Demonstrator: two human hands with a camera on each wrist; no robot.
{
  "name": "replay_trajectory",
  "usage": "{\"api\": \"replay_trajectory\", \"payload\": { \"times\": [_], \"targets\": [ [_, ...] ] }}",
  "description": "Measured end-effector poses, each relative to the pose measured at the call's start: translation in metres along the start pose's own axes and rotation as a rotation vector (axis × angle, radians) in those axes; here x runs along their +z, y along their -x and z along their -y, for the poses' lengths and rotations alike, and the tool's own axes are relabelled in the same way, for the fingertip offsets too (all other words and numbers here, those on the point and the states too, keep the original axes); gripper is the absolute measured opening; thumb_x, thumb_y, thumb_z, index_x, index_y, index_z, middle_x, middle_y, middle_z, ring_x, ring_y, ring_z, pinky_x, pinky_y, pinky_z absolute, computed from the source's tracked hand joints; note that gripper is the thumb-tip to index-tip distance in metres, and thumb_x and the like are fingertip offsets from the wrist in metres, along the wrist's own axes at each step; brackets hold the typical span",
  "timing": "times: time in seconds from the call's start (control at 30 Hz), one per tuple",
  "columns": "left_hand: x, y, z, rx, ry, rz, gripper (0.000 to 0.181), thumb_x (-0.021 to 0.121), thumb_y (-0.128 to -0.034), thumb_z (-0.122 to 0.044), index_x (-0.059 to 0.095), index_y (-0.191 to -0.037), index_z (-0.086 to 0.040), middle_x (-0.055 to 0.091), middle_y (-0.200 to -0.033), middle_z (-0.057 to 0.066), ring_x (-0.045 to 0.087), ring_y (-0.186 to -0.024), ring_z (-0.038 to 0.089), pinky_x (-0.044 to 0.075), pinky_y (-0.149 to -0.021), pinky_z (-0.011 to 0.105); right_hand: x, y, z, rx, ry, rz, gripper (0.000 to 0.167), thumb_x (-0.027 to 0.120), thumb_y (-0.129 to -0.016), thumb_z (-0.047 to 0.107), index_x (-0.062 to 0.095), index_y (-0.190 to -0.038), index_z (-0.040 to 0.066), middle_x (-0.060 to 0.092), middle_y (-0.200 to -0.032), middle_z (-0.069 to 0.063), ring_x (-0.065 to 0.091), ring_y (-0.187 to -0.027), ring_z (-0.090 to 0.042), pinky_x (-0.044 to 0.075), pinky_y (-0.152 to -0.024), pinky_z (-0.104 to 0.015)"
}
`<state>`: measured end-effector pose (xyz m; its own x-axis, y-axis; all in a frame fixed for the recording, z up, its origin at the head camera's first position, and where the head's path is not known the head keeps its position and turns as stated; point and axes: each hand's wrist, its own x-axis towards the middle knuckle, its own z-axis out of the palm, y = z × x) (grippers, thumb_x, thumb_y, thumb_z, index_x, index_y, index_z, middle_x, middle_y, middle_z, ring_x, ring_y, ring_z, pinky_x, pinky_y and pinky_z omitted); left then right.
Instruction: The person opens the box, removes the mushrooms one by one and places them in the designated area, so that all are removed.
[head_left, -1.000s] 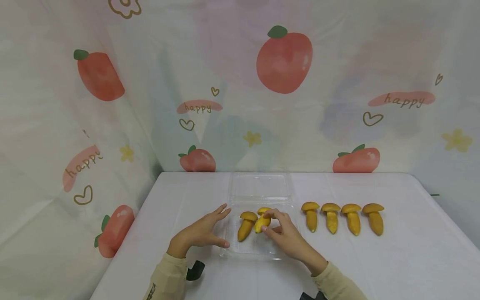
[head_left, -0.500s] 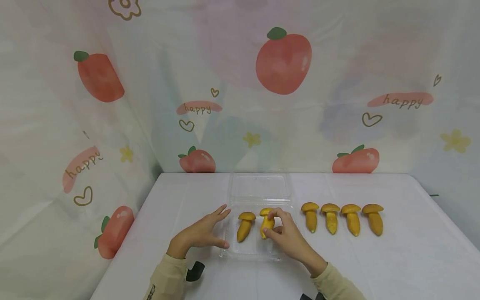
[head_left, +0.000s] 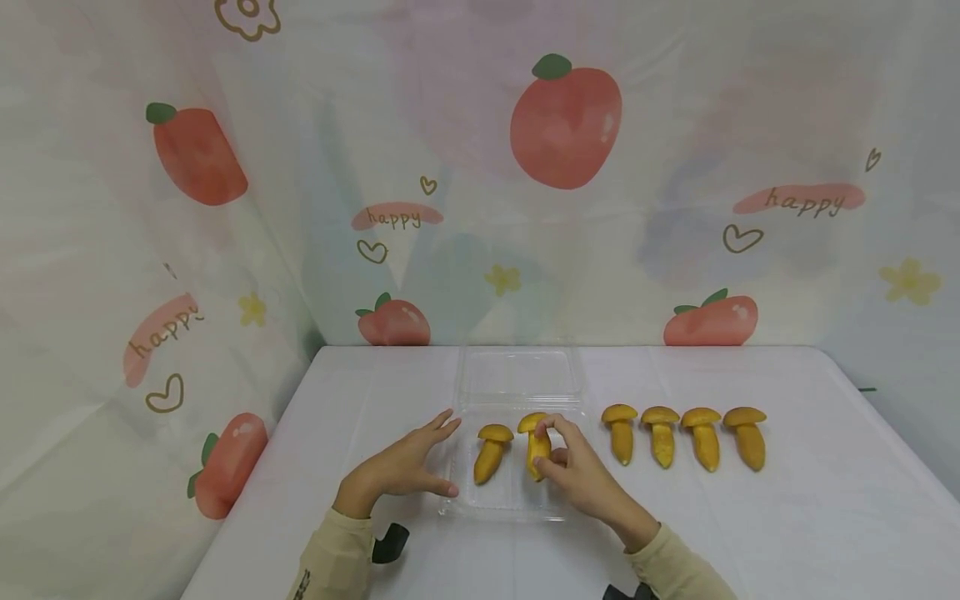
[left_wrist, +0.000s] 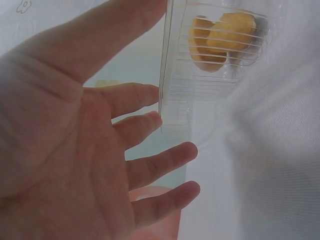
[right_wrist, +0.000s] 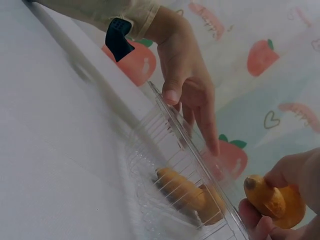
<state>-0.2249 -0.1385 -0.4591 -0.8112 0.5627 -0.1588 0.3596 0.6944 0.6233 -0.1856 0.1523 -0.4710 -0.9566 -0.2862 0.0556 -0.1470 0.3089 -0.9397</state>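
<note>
A yellow toy mushroom (head_left: pixel 533 422) is pinched between the thumb and fingers of my right hand (head_left: pixel 581 479). In the right wrist view this mushroom (right_wrist: pixel 265 197) is beside the rim of a clear plastic box (head_left: pixel 495 505), seemingly above it. Another yellow mushroom (head_left: pixel 489 463) lies inside the box on the left, cap toward the back. My left hand (head_left: pixel 405 462) is at the box's left side, fingers spread and fairly straight. Some of its fingertips touch or nearly touch the rim in the left wrist view, where the palm (left_wrist: pixel 60 150) shows.
Folded back behind the box is its clear lid (head_left: pixel 520 375). Several more yellow mushrooms (head_left: pixel 663 437) lie in a row to the right on the white table (head_left: pixel 810 517). A fruit-patterned cloth (head_left: pixel 465 150) hangs along the table's back and left.
The pinched mushroom has moved right, away from the one in the box, and its stem has turned to point more toward the front. My left hand stays in place.
</note>
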Motion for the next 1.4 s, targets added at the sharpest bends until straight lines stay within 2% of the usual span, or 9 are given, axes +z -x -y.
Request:
{"api": "replay_trajectory", "payload": {
  "times": [0.1,0.3,0.63,0.73,0.9,1.0,1.23,1.4],
  "targets": [
    [-0.001,0.001,0.000,0.000,0.001,0.002,0.102,0.087,-0.0794,-0.032,0.029,-0.160,-0.008,0.016,-0.170,0.016,0.024,-0.154,0.043,0.028,-0.120,0.064,-0.002,0.000,0.002,-0.013,-0.010,0.017,0.040,0.059,-0.094,-0.002,0.045,-0.130,0.006,0.035,-0.147,-0.026,0.060,-0.068,-0.015,0.043,-0.057,-0.018],
    [-0.002,0.001,0.000,0.005,-0.004,0.002,0.102,0.087,-0.0797,-0.033,0.029,-0.160,-0.008,0.016,-0.171,0.015,0.025,-0.154,0.042,0.028,-0.120,0.064,-0.005,-0.002,0.001,-0.056,-0.037,0.052,0.055,0.059,-0.094,-0.003,0.042,-0.145,0.009,0.033,-0.153,-0.023,0.046,-0.059,-0.005,0.037,-0.052,-0.016],
    [-0.002,0.000,0.001,-0.004,0.004,0.009,0.101,0.086,-0.0809,-0.033,0.028,-0.161,-0.012,0.015,-0.171,0.012,0.024,-0.155,0.039,0.028,-0.122,0.061,-0.018,0.005,0.004,-0.116,-0.087,0.033,0.054,0.062,-0.097,0.002,0.043,-0.147,0.010,0.042,-0.147,-0.024,0.050,-0.063,-0.005,0.038,-0.051,-0.018],
    [-0.001,0.001,0.001,-0.009,-0.002,0.008,0.101,0.086,-0.0807,-0.033,0.028,-0.161,-0.011,0.016,-0.171,0.012,0.024,-0.155,0.039,0.028,-0.122,0.061,-0.022,0.006,0.005,-0.152,-0.086,0.035,0.054,0.062,-0.098,0.002,0.042,-0.147,0.008,0.040,-0.148,-0.024,0.058,-0.072,-0.007,0.044,-0.056,-0.019],
    [-0.002,0.001,0.001,-0.007,-0.008,0.005,0.101,0.086,-0.0807,-0.033,0.028,-0.161,-0.011,0.015,-0.171,0.012,0.024,-0.155,0.039,0.028,-0.122,0.061,-0.030,0.010,0.004,-0.161,-0.033,0.020,0.055,0.062,-0.099,0.004,0.039,-0.149,0.010,0.036,-0.153,-0.018,0.064,-0.084,-0.012,0.054,-0.067,-0.023],
    [-0.003,0.000,0.002,0.001,-0.009,0.002,0.102,0.087,-0.0802,-0.033,0.028,-0.160,-0.010,0.016,-0.171,0.013,0.025,-0.154,0.040,0.029,-0.121,0.062,-0.037,0.013,0.004,-0.158,0.006,0.004,0.056,0.062,-0.099,0.005,0.039,-0.150,0.012,0.037,-0.154,-0.015,0.065,-0.086,-0.013,0.055,-0.069,-0.024],
    [-0.002,0.000,0.003,-0.017,0.004,0.009,0.102,0.086,-0.0806,-0.034,0.028,-0.161,-0.013,0.015,-0.172,0.009,0.024,-0.155,0.038,0.028,-0.122,0.061,-0.051,0.023,0.003,-0.233,0.052,-0.018,0.054,0.059,-0.100,0.001,0.039,-0.150,0.009,0.037,-0.153,-0.019,0.065,-0.086,-0.011,0.056,-0.068,-0.024],
    [-0.001,0.000,0.004,-0.013,0.002,0.010,0.102,0.086,-0.0805,-0.035,0.028,-0.161,-0.012,0.015,-0.172,0.010,0.024,-0.155,0.038,0.028,-0.122,0.060,-0.064,0.032,-0.001,-0.276,0.074,-0.029,0.055,0.057,-0.099,-0.002,0.039,-0.150,0.008,0.037,-0.152,-0.009,0.061,-0.093,-0.008,0.057,-0.067,-0.025]
  ]
}}
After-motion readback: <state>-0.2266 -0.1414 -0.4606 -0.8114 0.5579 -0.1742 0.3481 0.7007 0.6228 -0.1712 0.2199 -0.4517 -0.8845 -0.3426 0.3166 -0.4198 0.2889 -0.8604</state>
